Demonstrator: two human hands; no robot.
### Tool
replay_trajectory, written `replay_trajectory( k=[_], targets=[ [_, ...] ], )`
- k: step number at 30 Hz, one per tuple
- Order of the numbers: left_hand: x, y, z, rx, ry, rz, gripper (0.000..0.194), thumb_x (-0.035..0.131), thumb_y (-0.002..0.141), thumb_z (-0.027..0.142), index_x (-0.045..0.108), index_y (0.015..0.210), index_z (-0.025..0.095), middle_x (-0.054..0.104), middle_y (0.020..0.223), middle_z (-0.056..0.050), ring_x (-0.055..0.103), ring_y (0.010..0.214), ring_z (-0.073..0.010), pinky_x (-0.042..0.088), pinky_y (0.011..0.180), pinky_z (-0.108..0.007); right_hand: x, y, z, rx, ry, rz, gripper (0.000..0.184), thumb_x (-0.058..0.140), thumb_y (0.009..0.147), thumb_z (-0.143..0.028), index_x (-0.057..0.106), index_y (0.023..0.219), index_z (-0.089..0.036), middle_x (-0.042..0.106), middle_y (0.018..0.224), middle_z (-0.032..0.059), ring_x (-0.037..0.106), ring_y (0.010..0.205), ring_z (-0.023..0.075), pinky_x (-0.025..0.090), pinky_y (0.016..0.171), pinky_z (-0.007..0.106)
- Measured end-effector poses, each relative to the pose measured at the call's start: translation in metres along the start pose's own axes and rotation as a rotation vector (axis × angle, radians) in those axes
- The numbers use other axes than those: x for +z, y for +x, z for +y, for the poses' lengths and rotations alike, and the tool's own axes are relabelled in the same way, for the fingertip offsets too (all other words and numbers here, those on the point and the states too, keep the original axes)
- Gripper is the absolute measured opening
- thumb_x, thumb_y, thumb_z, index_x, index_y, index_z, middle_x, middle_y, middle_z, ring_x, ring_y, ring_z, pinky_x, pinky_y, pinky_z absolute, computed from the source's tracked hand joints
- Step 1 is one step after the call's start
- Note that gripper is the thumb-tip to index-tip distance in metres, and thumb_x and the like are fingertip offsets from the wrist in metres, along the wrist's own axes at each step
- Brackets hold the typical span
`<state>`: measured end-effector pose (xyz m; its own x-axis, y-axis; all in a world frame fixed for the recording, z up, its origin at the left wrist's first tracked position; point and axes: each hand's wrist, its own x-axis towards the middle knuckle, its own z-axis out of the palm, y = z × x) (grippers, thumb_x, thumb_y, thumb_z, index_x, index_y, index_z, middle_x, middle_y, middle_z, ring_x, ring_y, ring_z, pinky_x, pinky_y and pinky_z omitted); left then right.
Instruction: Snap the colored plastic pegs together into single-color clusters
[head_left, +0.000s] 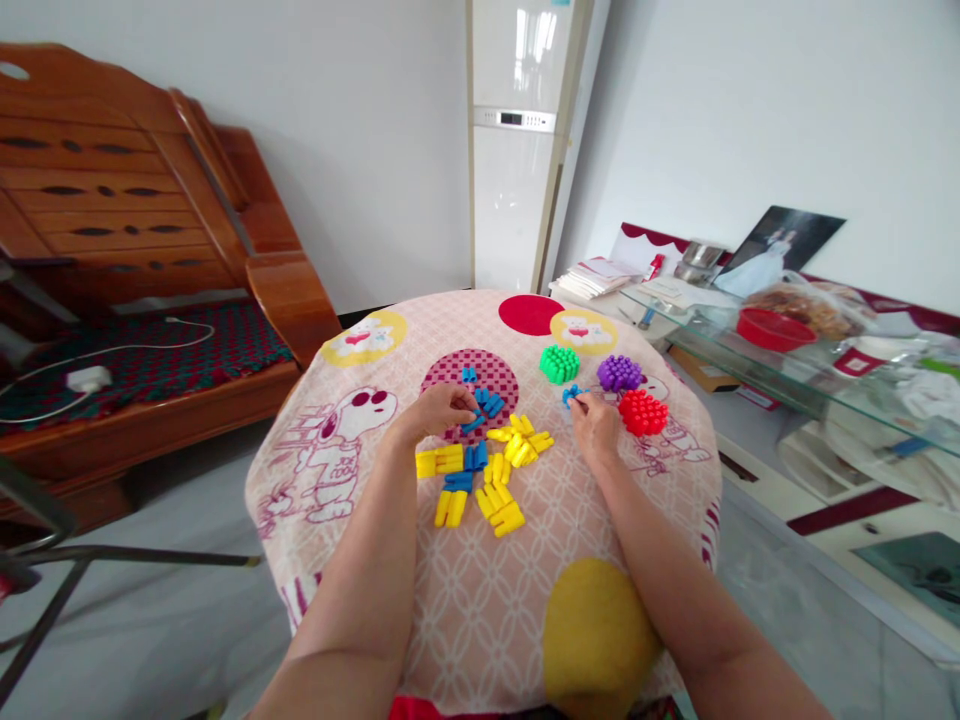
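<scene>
On the worktop (450,620), the left hand (435,411) pinches a slim blue plastic peg (472,425), slanting left-near to right-far; well right, the right hand (597,426) pinches a small blue plastic cluster (573,392).

Your right grip (596,425) partly hiding the blue cluster (569,393), your forearms (358,565) cut off at the near edge, wooden sofa (97,205) cut off at left, far panel (514,119) too small to read
</scene>
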<state>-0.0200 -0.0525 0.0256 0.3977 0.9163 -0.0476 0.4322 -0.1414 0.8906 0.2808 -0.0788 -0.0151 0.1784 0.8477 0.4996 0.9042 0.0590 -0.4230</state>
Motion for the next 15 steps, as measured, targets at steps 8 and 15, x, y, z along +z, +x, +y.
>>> replay_trajectory(
  k=[8, 15],
  targets=[
    [0.005, 0.0, 0.01, 0.071, -0.078, 0.046, 0.03, 0.072, 0.066, 0.035, 0.07, 0.088, 0.015, 0.068, 0.07, -0.001, 0.061, 0.062, -0.0137, 0.047, 0.058, -0.024, -0.001, -0.007, -0.003, -0.086, 0.141, 0.148, 0.03, 0.049, 0.092, -0.036, 0.072, 0.091, -0.016, 0.074, 0.08, 0.01, 0.065, 0.07, 0.0202, 0.046, 0.069, 0.03],
    [0.032, 0.004, 0.033, 0.181, -0.175, 0.001, 0.029, 0.07, 0.074, 0.039, 0.067, 0.092, 0.016, 0.069, 0.076, -0.001, 0.064, 0.068, -0.0142, 0.051, 0.062, -0.024, -0.007, -0.029, -0.036, -0.43, 0.288, 0.062, 0.032, 0.056, 0.094, -0.046, 0.07, 0.103, -0.018, 0.071, 0.081, 0.0085, 0.065, 0.071, 0.0188, 0.052, 0.069, 0.029]
  ],
)
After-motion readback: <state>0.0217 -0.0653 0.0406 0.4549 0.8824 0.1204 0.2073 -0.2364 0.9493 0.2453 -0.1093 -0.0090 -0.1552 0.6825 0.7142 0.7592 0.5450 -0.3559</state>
